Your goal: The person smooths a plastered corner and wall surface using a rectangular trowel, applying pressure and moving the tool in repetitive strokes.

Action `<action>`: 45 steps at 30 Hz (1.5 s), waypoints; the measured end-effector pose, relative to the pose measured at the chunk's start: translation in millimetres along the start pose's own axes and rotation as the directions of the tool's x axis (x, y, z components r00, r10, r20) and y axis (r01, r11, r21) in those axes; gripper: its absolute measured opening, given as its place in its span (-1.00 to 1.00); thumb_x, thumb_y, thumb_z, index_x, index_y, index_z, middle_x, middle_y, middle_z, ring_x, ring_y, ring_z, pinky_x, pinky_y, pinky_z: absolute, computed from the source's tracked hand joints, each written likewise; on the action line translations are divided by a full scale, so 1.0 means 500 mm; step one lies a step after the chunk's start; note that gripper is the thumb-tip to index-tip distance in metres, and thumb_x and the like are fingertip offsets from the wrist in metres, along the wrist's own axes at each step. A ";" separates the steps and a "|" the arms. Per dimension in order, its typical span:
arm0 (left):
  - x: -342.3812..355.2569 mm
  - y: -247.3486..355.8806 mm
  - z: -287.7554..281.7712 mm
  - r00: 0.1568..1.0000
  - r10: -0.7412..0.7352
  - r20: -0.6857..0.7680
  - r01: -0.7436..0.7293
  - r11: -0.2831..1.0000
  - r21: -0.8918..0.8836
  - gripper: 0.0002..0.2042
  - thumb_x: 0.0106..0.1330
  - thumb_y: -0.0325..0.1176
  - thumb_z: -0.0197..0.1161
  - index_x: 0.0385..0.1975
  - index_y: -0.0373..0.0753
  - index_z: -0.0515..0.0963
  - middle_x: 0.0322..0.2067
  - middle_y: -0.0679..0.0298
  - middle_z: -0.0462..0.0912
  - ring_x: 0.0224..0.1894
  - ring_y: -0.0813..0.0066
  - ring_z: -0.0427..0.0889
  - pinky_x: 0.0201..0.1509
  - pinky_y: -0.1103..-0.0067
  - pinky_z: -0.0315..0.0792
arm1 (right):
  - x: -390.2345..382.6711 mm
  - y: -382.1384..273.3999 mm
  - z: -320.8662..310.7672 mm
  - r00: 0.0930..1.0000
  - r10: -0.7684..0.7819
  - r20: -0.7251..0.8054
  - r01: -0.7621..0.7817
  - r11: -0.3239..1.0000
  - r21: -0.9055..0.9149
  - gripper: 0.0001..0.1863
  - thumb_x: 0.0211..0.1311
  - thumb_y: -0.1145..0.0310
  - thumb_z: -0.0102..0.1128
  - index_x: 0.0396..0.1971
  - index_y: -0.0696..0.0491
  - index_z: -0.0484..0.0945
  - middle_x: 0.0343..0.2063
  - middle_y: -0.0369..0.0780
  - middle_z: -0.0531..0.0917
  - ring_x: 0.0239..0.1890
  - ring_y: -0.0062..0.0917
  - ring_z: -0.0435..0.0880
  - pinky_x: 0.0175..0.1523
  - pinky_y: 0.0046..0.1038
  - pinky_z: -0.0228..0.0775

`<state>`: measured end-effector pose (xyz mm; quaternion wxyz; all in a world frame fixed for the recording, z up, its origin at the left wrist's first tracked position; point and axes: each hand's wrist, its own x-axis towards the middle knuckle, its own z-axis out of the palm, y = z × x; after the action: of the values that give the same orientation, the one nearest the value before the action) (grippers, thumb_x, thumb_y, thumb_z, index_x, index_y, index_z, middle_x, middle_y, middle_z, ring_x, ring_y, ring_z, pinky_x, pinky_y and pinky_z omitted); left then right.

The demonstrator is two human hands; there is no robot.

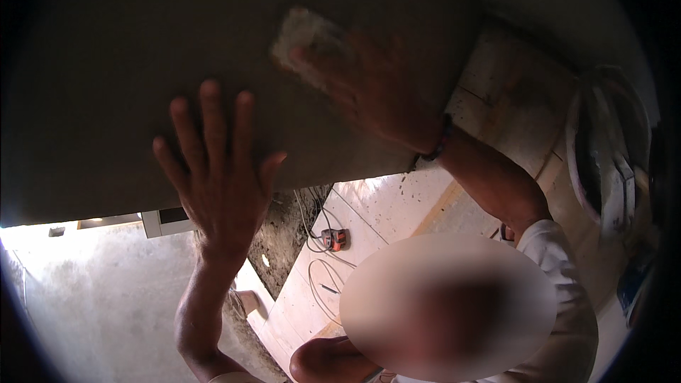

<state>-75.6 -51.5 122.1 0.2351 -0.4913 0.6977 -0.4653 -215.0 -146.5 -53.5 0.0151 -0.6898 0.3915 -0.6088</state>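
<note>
A broad grey surface [106, 64] fills the upper view, in shadow, with a straight lower edge. My left hand [216, 170] rests against it, fingers spread and nothing held. Higher up and to the right, my right hand [369, 92], with a dark band at the wrist, grips a pale rectangular sponge-like pad [301, 28] against the same surface. Its fingertips are dim and partly hard to make out. A blurred oval hides part of the lower right.
Beyond the edge lie pale floor tiles [369, 206], a red-and-black device [333, 240] with looped cable, and a rough dirt strip [284, 241]. Smooth grey floor [92, 298] is at lower left. Whitish curved and long items [606, 156] stand at right. A bare knee [312, 362] shows below.
</note>
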 end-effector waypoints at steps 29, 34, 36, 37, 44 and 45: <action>0.075 0.019 -0.020 0.986 0.018 -0.165 -0.061 0.964 -0.257 -0.20 0.07 0.09 0.31 0.35 0.01 0.23 0.45 0.20 -0.01 0.47 0.04 -0.06 0.39 -0.08 -0.07 | 0.208 0.075 -0.085 0.995 -0.021 -0.099 0.031 0.994 0.100 -0.63 0.21 0.34 0.19 0.04 0.00 0.53 0.01 -0.18 0.56 0.09 -0.23 0.48 0.19 -0.11 0.25; 0.039 -0.012 -0.037 0.991 -0.067 -0.119 0.038 0.972 -0.232 -0.18 0.01 0.11 0.35 0.33 0.00 0.27 0.44 0.22 0.04 0.47 0.08 -0.04 0.40 -0.04 -0.05 | 0.091 0.031 -0.049 0.988 -0.145 0.057 0.144 0.989 0.025 -0.62 0.25 0.35 0.15 0.08 0.02 0.53 0.00 -0.17 0.58 0.11 -0.20 0.47 0.17 -0.15 0.29; 0.030 -0.027 -0.029 0.987 -0.056 -0.149 0.022 0.976 -0.217 -0.17 0.00 0.13 0.34 0.33 -0.02 0.27 0.44 0.21 0.04 0.47 0.06 -0.04 0.39 -0.05 -0.05 | 0.075 0.086 -0.048 0.988 -0.157 0.006 0.157 0.986 -0.053 -0.58 0.23 0.35 0.18 0.12 -0.04 0.52 -0.03 -0.14 0.58 0.05 -0.19 0.49 0.14 -0.17 0.31; 0.027 -0.035 -0.026 0.987 -0.027 -0.160 -0.004 0.981 -0.195 -0.16 0.04 0.16 0.29 0.35 -0.04 0.23 0.44 0.17 0.01 0.47 0.01 -0.06 0.38 -0.09 -0.05 | 0.075 0.107 -0.042 0.987 -0.161 -0.019 0.158 0.983 -0.091 -0.56 0.22 0.34 0.20 0.14 -0.06 0.52 -0.04 -0.13 0.58 0.03 -0.18 0.49 0.13 -0.17 0.31; 0.022 -0.069 -0.045 0.994 -0.089 -0.068 0.085 0.994 -0.062 -0.29 0.30 0.23 -0.02 0.38 -0.04 0.18 0.43 0.10 0.01 0.46 -0.05 -0.04 0.37 -0.10 -0.05 | 0.166 -0.041 -0.060 0.972 -0.226 -0.071 0.231 0.970 0.076 -0.53 0.22 0.40 0.15 0.16 -0.15 0.49 0.02 -0.22 0.58 0.01 -0.29 0.52 0.12 -0.12 0.32; 0.031 -0.077 -0.056 0.989 -0.095 -0.109 0.089 0.994 -0.055 -0.30 0.32 0.22 -0.05 0.38 -0.04 0.18 0.43 0.10 0.02 0.46 -0.05 -0.04 0.37 -0.10 -0.05 | 0.132 -0.016 -0.054 0.963 -0.256 -0.078 0.265 0.956 0.127 -0.52 0.23 0.39 0.14 0.19 -0.14 0.46 0.05 -0.21 0.57 0.02 -0.28 0.51 0.13 -0.12 0.31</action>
<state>-85.9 -57.3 170.7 0.1615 -0.5019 0.6979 -0.4847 -237.2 -165.6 12.1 -0.0301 -0.7140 0.2550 -0.6514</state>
